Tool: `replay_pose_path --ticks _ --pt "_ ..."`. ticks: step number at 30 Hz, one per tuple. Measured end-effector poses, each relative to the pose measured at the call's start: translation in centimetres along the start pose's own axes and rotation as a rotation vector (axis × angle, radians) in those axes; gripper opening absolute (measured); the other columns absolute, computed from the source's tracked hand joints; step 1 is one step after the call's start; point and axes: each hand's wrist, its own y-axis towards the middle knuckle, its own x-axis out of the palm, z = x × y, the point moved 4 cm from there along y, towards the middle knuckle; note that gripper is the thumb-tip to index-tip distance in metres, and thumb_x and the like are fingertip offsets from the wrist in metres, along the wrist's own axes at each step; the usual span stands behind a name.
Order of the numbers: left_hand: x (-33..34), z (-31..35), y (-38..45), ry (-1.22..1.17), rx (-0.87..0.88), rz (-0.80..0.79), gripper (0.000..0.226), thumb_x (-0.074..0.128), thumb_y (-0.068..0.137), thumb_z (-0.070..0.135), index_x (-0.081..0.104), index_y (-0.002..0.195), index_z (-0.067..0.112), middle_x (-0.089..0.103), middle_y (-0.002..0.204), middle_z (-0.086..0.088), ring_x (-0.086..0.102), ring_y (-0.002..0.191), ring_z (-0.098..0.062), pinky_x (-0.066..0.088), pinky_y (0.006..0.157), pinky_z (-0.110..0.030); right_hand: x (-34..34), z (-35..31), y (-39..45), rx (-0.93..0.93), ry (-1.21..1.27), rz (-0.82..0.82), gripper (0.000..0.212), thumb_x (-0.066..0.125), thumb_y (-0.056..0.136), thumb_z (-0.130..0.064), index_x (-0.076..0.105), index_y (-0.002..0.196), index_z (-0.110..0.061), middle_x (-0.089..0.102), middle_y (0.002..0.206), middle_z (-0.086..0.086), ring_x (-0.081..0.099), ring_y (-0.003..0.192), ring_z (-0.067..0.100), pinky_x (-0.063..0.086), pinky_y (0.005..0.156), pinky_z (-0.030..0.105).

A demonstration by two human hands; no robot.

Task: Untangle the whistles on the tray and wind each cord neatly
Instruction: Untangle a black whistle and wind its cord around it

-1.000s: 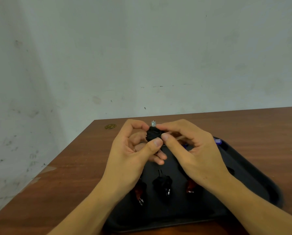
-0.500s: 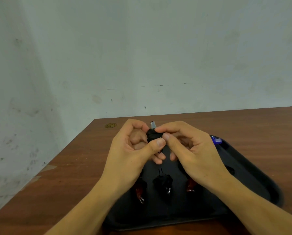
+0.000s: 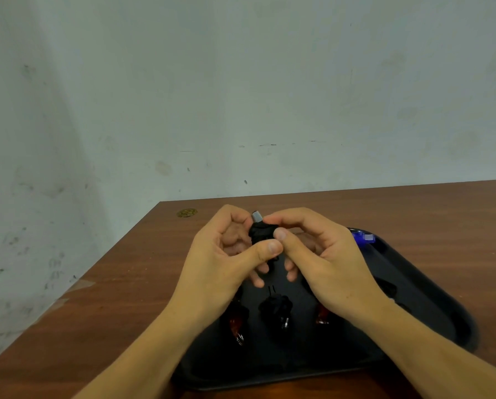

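Above the black tray (image 3: 431,315) I hold a whistle (image 3: 259,232) wrapped in black cord, its grey mouthpiece sticking up. My left hand (image 3: 215,263) pinches its lower part with thumb and fingers. My right hand (image 3: 324,260) grips its upper part between thumb and forefinger. On the tray below lie a red whistle (image 3: 236,322) at the left, a black wound whistle (image 3: 275,308) in the middle and a red one (image 3: 321,316) partly under my right wrist. A blue whistle (image 3: 363,237) lies at the tray's far edge.
The tray rests on a brown wooden table (image 3: 120,298) against a pale wall. A small brass-coloured disc (image 3: 187,212) sits near the table's far left corner. Another dark item (image 3: 386,287) on the tray shows right of my right wrist.
The whistle's grey mouthpiece has tilted slightly left and my right thumb has shifted on the bundle. Both hands stay in about the same place.
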Motion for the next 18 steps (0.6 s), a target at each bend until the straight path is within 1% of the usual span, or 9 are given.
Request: replay_pose_path --ticks 2,3,5,8,10,12,14,18 --pt "0.03 -0.14 -0.04 -0.028 0.017 -0.064 0.033 0.074 0.085 0.018 0.055 0.108 0.003 0.067 0.090 -0.024 0.069 0.078 -0.031 0.060 0.056 -0.038 -0.23 0.04 0.17 0.008 0.030 0.031 0.022 0.059 0.098 -0.009 0.072 0.106 -0.024 0.068 0.074 -0.015 0.060 0.057 0.006 0.054 0.053 0.026" --pt "0.06 -0.20 -0.08 -0.044 0.022 -0.100 0.032 0.070 0.087 0.015 0.054 0.112 0.004 0.067 0.095 -0.024 0.070 0.084 -0.032 0.060 0.058 -0.039 -0.39 0.05 0.26 0.008 0.046 0.046 0.022 0.059 0.098 -0.009 0.072 0.107 -0.024 0.068 0.072 -0.015 0.060 0.057 0.007 0.054 0.052 0.027" --pt "-0.05 -0.36 -0.05 -0.034 0.037 -0.123 0.030 0.065 0.089 0.012 0.053 0.115 0.003 0.066 0.100 -0.023 0.068 0.088 -0.035 0.061 0.061 -0.041 -0.61 0.08 0.33 0.011 0.067 0.057 0.022 0.059 0.098 -0.010 0.073 0.106 -0.024 0.066 0.069 -0.015 0.058 0.056 0.009 0.053 0.052 0.028" --pt "-0.38 -0.48 0.11 0.028 0.069 -0.054 0.027 0.069 0.086 0.015 0.056 0.106 0.003 0.065 0.089 -0.024 0.063 0.076 -0.044 0.059 0.060 -0.041 -0.51 0.37 0.33 0.043 0.103 0.044 0.022 0.057 0.098 -0.009 0.073 0.107 -0.021 0.064 0.066 -0.015 0.055 0.054 0.012 0.052 0.051 0.027" --pt "-0.46 -0.44 0.17 0.048 0.075 -0.024 0.024 0.074 0.084 0.014 0.057 0.098 0.004 0.067 0.077 -0.019 0.063 0.063 -0.041 0.058 0.058 -0.040 -0.35 0.43 0.27 0.056 0.131 0.042 0.022 0.056 0.099 -0.008 0.073 0.106 -0.019 0.064 0.067 -0.014 0.054 0.053 0.012 0.052 0.050 0.027" --pt "-0.46 -0.25 0.12 0.050 0.075 -0.011 0.022 0.076 0.082 0.014 0.057 0.092 0.007 0.068 0.070 -0.015 0.062 0.055 -0.034 0.056 0.056 -0.035 -0.17 0.37 0.25 0.068 0.166 0.044 0.023 0.056 0.099 -0.008 0.074 0.103 -0.020 0.066 0.072 -0.008 0.054 0.053 0.011 0.052 0.050 0.026" --pt "-0.40 0.01 0.06 0.038 0.086 -0.010 0.019 0.072 0.078 0.014 0.058 0.089 0.007 0.068 0.068 -0.015 0.063 0.054 -0.027 0.055 0.056 -0.032 -0.07 0.30 0.25 0.079 0.196 0.044 0.023 0.055 0.098 -0.008 0.074 0.102 -0.020 0.066 0.074 -0.003 0.053 0.053 0.012 0.052 0.049 0.025" --pt "-0.29 0.26 -0.03 0.054 0.124 0.000 0.016 0.070 0.080 0.010 0.059 0.089 0.006 0.069 0.069 -0.016 0.066 0.056 -0.022 0.055 0.057 -0.029 0.06 0.29 0.29 0.089 0.218 0.035 0.022 0.055 0.099 -0.009 0.074 0.102 -0.020 0.064 0.071 -0.007 0.052 0.052 0.012 0.052 0.049 0.026"
